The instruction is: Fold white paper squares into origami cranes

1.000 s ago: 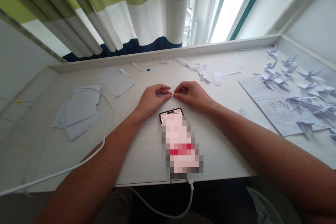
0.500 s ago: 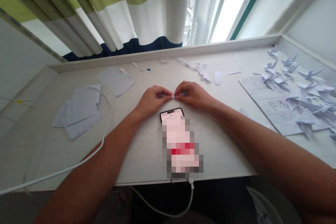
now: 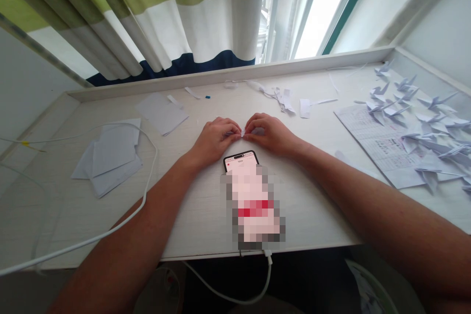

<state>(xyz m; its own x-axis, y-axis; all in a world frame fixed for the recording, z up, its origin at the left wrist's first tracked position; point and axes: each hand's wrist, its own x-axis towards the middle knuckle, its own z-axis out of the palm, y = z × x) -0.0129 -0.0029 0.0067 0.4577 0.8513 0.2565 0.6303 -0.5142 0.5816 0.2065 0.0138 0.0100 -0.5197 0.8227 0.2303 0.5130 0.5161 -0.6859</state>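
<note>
The left hand (image 3: 216,138) and right hand (image 3: 271,133) each pinch, in a fingertip grip, the same small piece of white paper (image 3: 242,133), mostly hidden between them, just beyond the top edge of the smartphone (image 3: 241,162) lying on the white surface (image 3: 312,211), with origami cranes (image 3: 434,102) well apart to the right

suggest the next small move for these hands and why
Perhaps squeeze the small white paper more firmly, to sharpen any crease: the left hand and the right hand pinch it from either side, just beyond the phone. Its folds are too small to make out.
</note>
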